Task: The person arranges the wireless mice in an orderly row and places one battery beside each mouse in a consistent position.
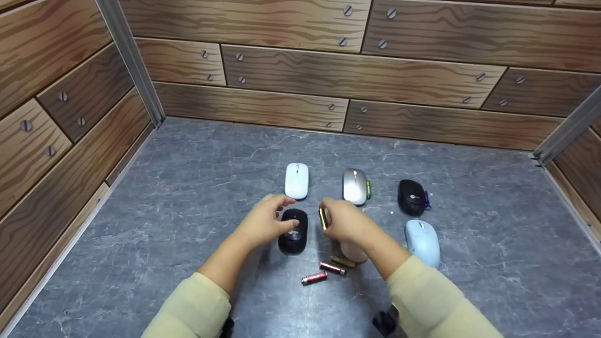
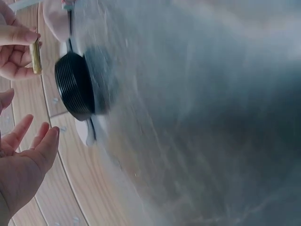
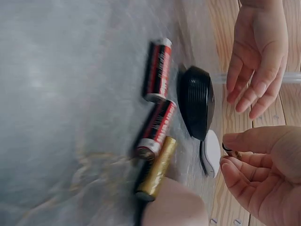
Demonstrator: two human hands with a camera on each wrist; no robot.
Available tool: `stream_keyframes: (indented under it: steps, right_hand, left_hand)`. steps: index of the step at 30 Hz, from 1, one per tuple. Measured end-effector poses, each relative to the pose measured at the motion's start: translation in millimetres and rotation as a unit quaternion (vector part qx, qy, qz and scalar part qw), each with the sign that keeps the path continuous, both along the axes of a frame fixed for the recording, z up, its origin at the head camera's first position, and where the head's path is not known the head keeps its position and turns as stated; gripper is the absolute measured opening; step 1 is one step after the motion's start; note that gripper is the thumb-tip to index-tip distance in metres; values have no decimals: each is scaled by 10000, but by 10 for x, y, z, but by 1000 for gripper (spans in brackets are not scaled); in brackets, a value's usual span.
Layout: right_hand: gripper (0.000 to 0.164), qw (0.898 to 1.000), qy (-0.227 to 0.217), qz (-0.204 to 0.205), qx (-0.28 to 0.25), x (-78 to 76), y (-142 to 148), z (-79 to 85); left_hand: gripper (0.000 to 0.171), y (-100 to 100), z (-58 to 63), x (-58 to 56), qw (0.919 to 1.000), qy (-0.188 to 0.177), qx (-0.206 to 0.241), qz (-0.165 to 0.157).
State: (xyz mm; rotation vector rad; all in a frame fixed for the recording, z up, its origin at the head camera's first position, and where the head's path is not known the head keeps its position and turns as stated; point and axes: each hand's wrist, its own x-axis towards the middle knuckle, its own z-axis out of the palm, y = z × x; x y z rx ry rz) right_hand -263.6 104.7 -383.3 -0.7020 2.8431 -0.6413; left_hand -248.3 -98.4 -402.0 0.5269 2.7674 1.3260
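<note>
Pinching a gold battery (image 1: pixel 323 218) between thumb and fingers, the right hand (image 1: pixel 345 220) is just right of the ribbed black mouse (image 1: pixel 293 239) in the head view, while the left hand (image 1: pixel 266 221), fingers parted and holding nothing, hangs over that mouse's left side. On the grey marbled counter (image 1: pixel 202 188), a white mouse (image 1: pixel 296 182) lies just beyond the ribbed black mouse, and a silver mouse (image 1: pixel 354 185) with a green cylinder (image 1: pixel 368 189) at its side lies beyond it to the right. Well to its right are a plain black mouse (image 1: pixel 410 199) and a light blue mouse (image 1: pixel 423 244); nearer on the right, a pale pink mouse (image 1: pixel 355 254) is partly hidden by the right arm. In front of it and to the right lie a second gold battery (image 1: pixel 343 261) and two red batteries (image 1: pixel 314 278). From the left wrist, the left fingers show spread above the ribbed black mouse, clear of it, with the pinched battery held above it too. From the right wrist, the held battery is mostly hidden by the thumb and fingers.
</note>
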Motion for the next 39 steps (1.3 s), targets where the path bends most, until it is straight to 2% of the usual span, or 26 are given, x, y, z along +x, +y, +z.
stream_keyframes:
  steps: [7, 13, 21, 29, 32, 39]
  right_hand:
    - [41, 9992, 28, -370, 132, -309, -150, -15]
    - [39, 9980, -94, -535, 333, -501, -232, -103]
    - [37, 9974, -239, -515, 434, -626, -280, -251]
    - [49, 9949, -588, -736, 358, -769, -341, -291]
    - [40, 9940, -635, -850, 284, -824, -353, -301]
    - [15, 9931, -345, -1053, 391, -913, -351, -320]
  left_hand:
    - [46, -91, -5, -181, 9988, -196, -85, 448]
    - [45, -131, -28, -301, 9976, -324, -125, 601]
    - [43, -158, -126, -381, 9962, -496, -162, 703]
    - [44, -174, -127, -407, 9952, -594, -193, 751]
    - [46, -168, -117, -417, 9946, -653, -239, 776]
    - [45, -162, -133, -457, 9932, -698, -463, 805]
